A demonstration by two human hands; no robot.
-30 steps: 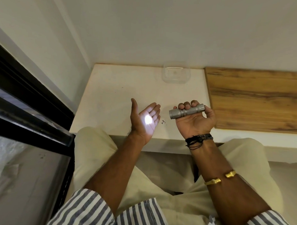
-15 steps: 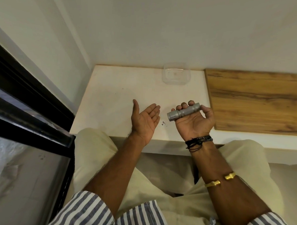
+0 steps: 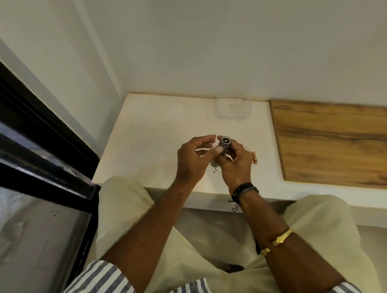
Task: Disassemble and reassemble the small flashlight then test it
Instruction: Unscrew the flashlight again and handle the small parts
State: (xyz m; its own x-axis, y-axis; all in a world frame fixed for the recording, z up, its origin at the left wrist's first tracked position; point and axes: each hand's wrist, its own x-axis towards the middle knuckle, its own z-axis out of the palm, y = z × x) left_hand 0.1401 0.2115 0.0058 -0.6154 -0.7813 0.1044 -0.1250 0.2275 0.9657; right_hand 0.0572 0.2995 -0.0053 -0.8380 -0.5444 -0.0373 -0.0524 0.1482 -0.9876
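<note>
Currently grips the flashlight (image 3: 224,145) in the right hand (image 3: 236,167), fingers (image 3: 236,149) curled round the barrel, one end tipped up toward the camera and showing clear above the fingertips. Has the left hand (image 3: 192,161) at the opposite side, thumb tip resting on the barrel just below that exposed end, forefinger bent over toward the rim; cannot tell whether that pinch is closed or merely touching. Holds all of it above the counter (image 3: 155,134), not resting on it. Shows two small copper-coloured cylinders (image 3: 254,157) lying on the counter just beyond the right knuckles, a clear container (image 3: 232,108) well past the fingertips by the wall, and a wooden board (image 3: 333,142) farther out to the right. Looks like metal: stiff, light enough for one hand, smooth and likely slippery along the plain barrel. Probably best clamped mid-barrel with one set of fingers and twisted at the end section with the other. Likely calls for care with the lens end, and with small loose parts liable to roll once freed.
</note>
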